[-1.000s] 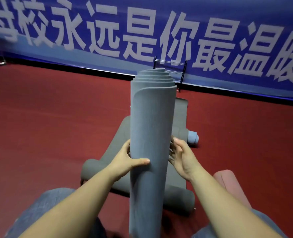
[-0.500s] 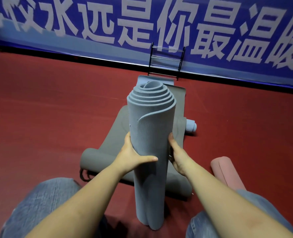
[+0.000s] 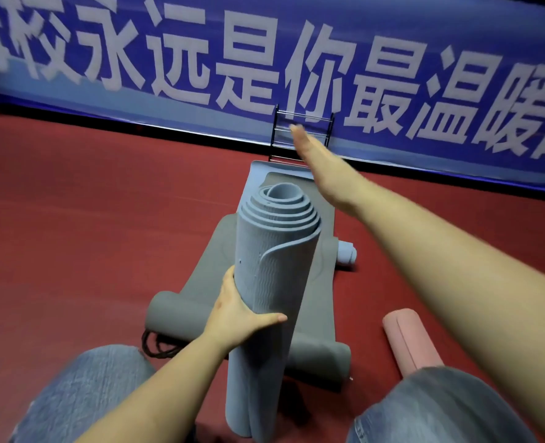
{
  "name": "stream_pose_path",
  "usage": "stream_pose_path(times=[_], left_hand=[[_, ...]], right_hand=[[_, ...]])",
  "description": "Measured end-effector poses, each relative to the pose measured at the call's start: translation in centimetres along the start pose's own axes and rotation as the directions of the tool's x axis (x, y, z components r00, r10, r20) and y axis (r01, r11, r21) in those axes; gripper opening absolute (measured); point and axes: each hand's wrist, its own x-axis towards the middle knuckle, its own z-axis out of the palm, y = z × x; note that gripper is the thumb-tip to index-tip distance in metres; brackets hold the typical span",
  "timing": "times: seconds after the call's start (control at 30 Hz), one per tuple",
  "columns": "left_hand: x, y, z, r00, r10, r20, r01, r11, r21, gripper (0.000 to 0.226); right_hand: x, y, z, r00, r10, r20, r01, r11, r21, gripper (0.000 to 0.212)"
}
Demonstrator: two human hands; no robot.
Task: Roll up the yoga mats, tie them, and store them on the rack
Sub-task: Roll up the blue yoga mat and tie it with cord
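Note:
A rolled blue-grey yoga mat [image 3: 271,282] stands upright on the red floor between my knees, its spiral top end loose and uneven. My left hand [image 3: 236,318] grips its side about halfway up, thumb across the front. My right hand [image 3: 319,161] is raised flat above the roll's top, fingers straight, holding nothing. Behind the roll lies a grey mat [image 3: 200,302], partly rolled at its near end. A black wire rack [image 3: 303,132] stands at the wall.
A rolled pink mat [image 3: 408,340] lies on the floor to the right by my knee. A small blue roll [image 3: 347,254] sits beyond the grey mat. A dark cord [image 3: 156,345] lies by the grey roll. A blue banner [image 3: 264,59] covers the wall.
My right hand has let go of the roll's side and lifted above its top, flat. The left hand keeps its grip and the roll stands lower in view.

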Motion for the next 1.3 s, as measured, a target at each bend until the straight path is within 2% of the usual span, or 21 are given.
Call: stream_pose_path(times=[0.1,0.17,0.23,0.3,0.4,0.47,0.53,0.6,0.63,0.73,0.77,0.83,0.87,0.93,0.97,1.0,1.07,1.1,1.17,1.23,1.3], left_hand=[[-0.5,0.1,-0.5,1.0,0.013,0.012,-0.013,1.0,-0.026,0.125],[-0.7,0.2,-0.9,0.999,0.036,0.025,-0.035,0.998,-0.057,0.133],[-0.7,0.4,-1.2,0.997,0.071,0.025,-0.069,0.995,-0.077,0.143],[-0.6,0.7,-1.4,0.995,0.095,0.019,-0.093,0.992,-0.082,0.146],[-0.6,1.1,-1.6,0.996,0.084,0.034,-0.081,0.993,-0.087,0.142],[-0.7,0.9,-1.3,0.995,0.095,0.035,-0.092,0.992,-0.086,0.138],[-0.8,0.7,-1.1,0.994,0.104,0.037,-0.101,0.992,-0.079,0.137],[-0.7,0.6,-1.0,0.992,0.122,0.037,-0.119,0.99,-0.075,0.139],[-0.6,0.5,-1.0,0.991,0.129,0.038,-0.127,0.99,-0.064,0.14],[-0.8,0.6,-1.2,0.989,0.147,0.031,-0.145,0.988,-0.051,0.142],[-0.9,0.6,-1.3,0.988,0.152,0.018,-0.151,0.987,-0.059,0.143],[-1.3,0.8,-1.2,0.99,0.14,0.016,-0.139,0.989,-0.045,0.144],[-1.4,0.7,-1.2,0.991,0.133,0.016,-0.133,0.99,-0.045,0.144],[-1.5,0.6,-1.1,0.988,0.152,0.022,-0.151,0.987,-0.052,0.142],[-1.4,0.7,-1.0,0.986,0.166,0.028,-0.164,0.985,-0.053,0.142],[-1.4,0.7,-0.9,0.984,0.177,0.031,-0.175,0.983,-0.055,0.142],[-1.1,1.0,-1.0,0.985,0.169,0.029,-0.166,0.984,-0.067,0.145],[-1.1,1.1,-1.1,0.986,0.165,0.021,-0.162,0.983,-0.082,0.146],[-1.0,1.2,-1.2,0.986,0.168,-0.007,-0.168,0.981,-0.095,0.147],[-1.4,1.2,-1.3,0.988,0.152,-0.002,-0.152,0.985,-0.079,0.147],[-1.6,1.1,-1.3,0.988,0.157,0.005,-0.156,0.985,-0.08,0.145]], right_hand=[[3.0,-2.7,-0.2,0.996,-0.088,0.027,0.092,0.925,-0.369,0.079],[3.0,-1.3,1.9,0.99,0.078,0.119,-0.009,0.868,-0.496,0.096],[1.5,1.2,4.5,0.942,0.269,0.203,-0.127,0.842,-0.524,0.11],[1.1,2.2,5.5,0.935,0.304,0.184,-0.164,0.83,-0.533,0.115],[1.0,1.4,5.1,0.91,0.352,0.221,-0.11,0.717,-0.689,0.101],[1.6,-1.2,3.2,0.875,0.404,0.267,-0.14,0.739,-0.66,0.098],[2.5,-4.7,0.5,0.929,0.281,0.241,-0.137,0.865,-0.483,0.08],[3.3,-6.6,-0.6,0.987,0.107,0.123,-0.048,0.912,-0.407,0.058],[3.0,-5.9,0.2,0.985,0.1,0.141,-0.02,0.877,-0.48,0.058],[0.2,-0.8,6.4,0.881,0.363,0.302,-0.016,0.661,-0.75,0.091],[0.0,-0.3,7.0,0.848,0.417,0.326,-0.037,0.661,-0.75,0.095],[0.6,-1.8,5.4,0.796,0.457,0.397,-0.142,0.779,-0.611,0.089],[1.3,-3.8,3.5,0.802,0.422,0.423,-0.181,0.846,-0.501,0.08],[3.1,-6.6,0.8,0.909,0.25,0.334,-0.124,0.926,-0.358,0.063],[3.7,-6.6,0.4,0.956,0.183,0.23,-0.073,0.905,-0.419,0.06],[3.8,-5.8,1.1,0.975,0.161,0.151,-0.049,0.824,-0.564,0.063],[2.7,-2.0,4.6,0.945,0.273,0.182,-0.029,0.623,-0.782,0.081],[1.7,-0.2,6.3,0.909,0.345,0.233,-0.035,0.62,-0.784,0.089],[0.4,0.7,7.1,0.852,0.402,0.336,-0.118,0.771,-0.625,0.094],[1.0,-1.8,4.1,0.823,0.404,0.4,-0.294,0.905,-0.308,0.088],[2.7,-4.5,0.5,0.903,0.277,0.329,-0.238,0.959,-0.153,0.071]])
